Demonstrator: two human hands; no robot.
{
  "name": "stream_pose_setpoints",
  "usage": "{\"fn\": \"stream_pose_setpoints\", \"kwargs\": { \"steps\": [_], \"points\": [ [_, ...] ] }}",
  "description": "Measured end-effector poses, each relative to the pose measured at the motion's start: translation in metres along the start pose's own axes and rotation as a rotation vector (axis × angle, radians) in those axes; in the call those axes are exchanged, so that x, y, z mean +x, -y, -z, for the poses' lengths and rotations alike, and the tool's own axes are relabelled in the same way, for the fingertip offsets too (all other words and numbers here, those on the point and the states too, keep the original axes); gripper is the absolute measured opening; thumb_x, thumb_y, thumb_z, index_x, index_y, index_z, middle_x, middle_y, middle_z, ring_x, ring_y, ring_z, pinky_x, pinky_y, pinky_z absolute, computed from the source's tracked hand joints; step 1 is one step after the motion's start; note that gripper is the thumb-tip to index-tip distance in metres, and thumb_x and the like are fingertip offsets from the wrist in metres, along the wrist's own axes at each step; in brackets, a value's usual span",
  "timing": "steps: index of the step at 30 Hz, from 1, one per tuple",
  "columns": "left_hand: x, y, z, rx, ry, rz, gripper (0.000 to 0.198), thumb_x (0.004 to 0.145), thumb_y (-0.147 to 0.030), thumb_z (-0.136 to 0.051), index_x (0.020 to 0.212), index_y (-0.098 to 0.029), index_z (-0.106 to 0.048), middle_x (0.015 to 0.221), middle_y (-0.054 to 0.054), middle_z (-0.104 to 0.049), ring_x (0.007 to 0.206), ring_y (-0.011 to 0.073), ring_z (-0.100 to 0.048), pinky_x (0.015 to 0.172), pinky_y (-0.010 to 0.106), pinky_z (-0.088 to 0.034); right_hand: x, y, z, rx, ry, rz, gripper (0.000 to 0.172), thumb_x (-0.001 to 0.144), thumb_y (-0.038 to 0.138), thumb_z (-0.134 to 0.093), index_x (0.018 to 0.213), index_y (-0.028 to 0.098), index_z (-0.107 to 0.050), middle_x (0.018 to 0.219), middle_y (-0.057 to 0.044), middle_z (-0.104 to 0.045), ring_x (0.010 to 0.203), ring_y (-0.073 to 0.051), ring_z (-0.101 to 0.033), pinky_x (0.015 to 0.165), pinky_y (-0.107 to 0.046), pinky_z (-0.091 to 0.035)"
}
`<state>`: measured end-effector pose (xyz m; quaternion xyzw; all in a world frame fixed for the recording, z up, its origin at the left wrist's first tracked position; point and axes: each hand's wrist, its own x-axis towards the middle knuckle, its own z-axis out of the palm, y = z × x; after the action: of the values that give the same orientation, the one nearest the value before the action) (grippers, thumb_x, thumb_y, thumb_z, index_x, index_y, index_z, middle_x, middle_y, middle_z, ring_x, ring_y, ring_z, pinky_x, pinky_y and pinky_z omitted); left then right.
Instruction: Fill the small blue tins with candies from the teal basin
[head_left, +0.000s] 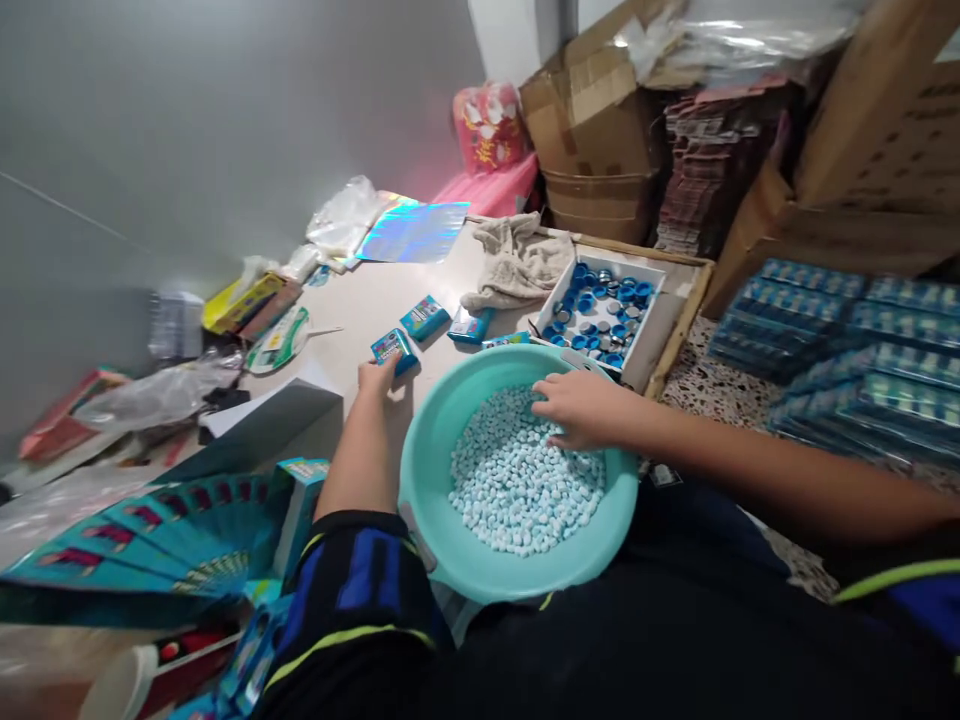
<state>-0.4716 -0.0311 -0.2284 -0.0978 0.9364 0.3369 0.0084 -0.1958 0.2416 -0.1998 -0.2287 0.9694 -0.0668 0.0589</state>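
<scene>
A teal plastic basin [435, 540] holds a heap of small pale blue and white pellets [517, 490]. Over the pellets, near the basin's right rim, is my right hand [585, 408], its fingers bent and partly closed; whether anything is between them is hidden. My left hand [376, 378] grips the near corner of a small blue packet [395, 350] on the table, left of the basin. More blue packets lie beyond it, one [425, 317] to its right and another [470, 324] close to the basin's far rim.
A white box of blue caps [652, 300] stands behind the basin, beside a crumpled cloth [521, 262]. Shiny sheets [414, 232] lie at the back. Teal fanned cards [157, 530] are at left, wrapped blue packs [877, 390] at right, cardboard boxes [600, 130] behind.
</scene>
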Motion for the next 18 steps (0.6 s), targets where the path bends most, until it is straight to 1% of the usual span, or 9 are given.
{"fn": "stream_pose_setpoints", "kwargs": {
  "steps": [2, 4, 7, 9, 10, 12, 15, 17, 18],
  "points": [
    [-0.003, 0.003, -0.003, -0.081, 0.045, 0.004, 0.082, 0.077, -0.028, -0.084, 0.144, -0.013, -0.040, 0.135, 0.021, -0.062, 0.115, 0.0247, -0.068, 0.093, 0.035, -0.057, 0.000, 0.001, 0.001, -0.031, 0.043, -0.009, 0.035, 0.092, 0.044, -0.075, 0.111, 0.015, -0.074, 0.119, -0.015, -0.069, 0.106, -0.031, -0.065, 0.077, -0.038, -0.045],
    [-0.009, 0.002, -0.003, -0.142, 0.109, 0.020, 0.086, 0.067, -0.020, -0.089, 0.140, -0.012, -0.045, 0.124, 0.016, -0.067, 0.102, 0.0207, -0.071, 0.086, 0.031, -0.058, 0.000, 0.002, 0.001, -0.056, 0.069, -0.005, 0.036, 0.092, 0.044, -0.075, 0.114, 0.015, -0.074, 0.117, -0.015, -0.069, 0.105, -0.032, -0.064, 0.076, -0.037, -0.044],
    [-0.022, -0.001, 0.009, -0.193, 0.213, 0.029, 0.063, 0.053, -0.014, -0.092, 0.109, -0.008, -0.065, 0.090, 0.008, -0.072, 0.081, 0.0207, -0.070, 0.073, 0.030, -0.059, -0.002, 0.002, 0.002, -0.081, 0.077, 0.008, 0.041, 0.092, 0.046, -0.075, 0.118, 0.015, -0.074, 0.117, -0.016, -0.069, 0.106, -0.032, -0.064, 0.078, -0.037, -0.045],
    [-0.035, -0.003, 0.027, -0.207, 0.198, 0.012, 0.048, 0.045, -0.010, -0.091, 0.088, -0.008, -0.068, 0.070, 0.003, -0.066, 0.072, 0.0205, -0.066, 0.066, 0.030, -0.057, -0.002, 0.003, 0.003, -0.084, 0.097, 0.004, 0.045, 0.093, 0.048, -0.074, 0.123, 0.015, -0.072, 0.121, -0.018, -0.068, 0.109, -0.033, -0.065, 0.081, -0.038, -0.047],
    [-0.044, -0.003, 0.038, -0.222, 0.153, -0.005, 0.045, 0.044, -0.009, -0.090, 0.084, -0.009, -0.068, 0.065, 0.001, -0.063, 0.070, 0.0197, -0.064, 0.065, 0.029, -0.056, -0.002, 0.004, 0.003, -0.082, 0.113, -0.004, 0.048, 0.094, 0.049, -0.072, 0.127, 0.015, -0.071, 0.125, -0.020, -0.067, 0.111, -0.035, -0.065, 0.084, -0.039, -0.048],
    [-0.070, -0.002, 0.059, -0.293, 0.019, -0.052, 0.044, 0.046, -0.009, -0.088, 0.086, -0.011, -0.069, 0.066, -0.002, -0.063, 0.072, 0.0180, -0.062, 0.067, 0.028, -0.056, 0.002, 0.007, 0.003, -0.062, 0.171, -0.025, 0.057, 0.096, 0.054, -0.067, 0.138, 0.015, -0.066, 0.137, -0.024, -0.061, 0.119, -0.038, -0.063, 0.091, -0.044, -0.051],
    [-0.132, 0.002, 0.074, -0.526, -0.167, -0.148, 0.052, 0.052, -0.019, -0.089, 0.100, -0.017, -0.070, 0.088, -0.004, -0.073, 0.085, 0.0188, -0.067, 0.081, 0.034, -0.061, 0.019, 0.020, 0.001, 0.031, 0.362, -0.111, 0.086, 0.093, 0.065, -0.067, 0.161, 0.018, -0.045, 0.161, -0.028, -0.040, 0.136, -0.047, -0.053, 0.102, -0.053, -0.051],
    [-0.181, 0.001, 0.066, -0.713, -0.185, -0.208, 0.057, 0.044, -0.020, -0.093, 0.096, -0.017, -0.070, 0.092, -0.002, -0.076, 0.090, 0.0243, -0.070, 0.085, 0.041, -0.063, 0.037, 0.037, -0.003, 0.076, 0.472, -0.185, 0.110, 0.083, 0.069, -0.076, 0.169, 0.021, -0.028, 0.170, -0.027, -0.022, 0.143, -0.053, -0.045, 0.108, -0.061, -0.048],
    [-0.203, -0.001, 0.057, -0.737, -0.098, -0.235, 0.056, 0.043, -0.021, -0.094, 0.094, -0.015, -0.071, 0.092, 0.001, -0.076, 0.091, 0.0255, -0.071, 0.088, 0.041, -0.062, 0.046, 0.048, -0.006, 0.087, 0.497, -0.196, 0.118, 0.079, 0.071, -0.078, 0.171, 0.023, -0.022, 0.173, -0.026, -0.015, 0.145, -0.055, -0.041, 0.110, -0.065, -0.045]
  ]
}}
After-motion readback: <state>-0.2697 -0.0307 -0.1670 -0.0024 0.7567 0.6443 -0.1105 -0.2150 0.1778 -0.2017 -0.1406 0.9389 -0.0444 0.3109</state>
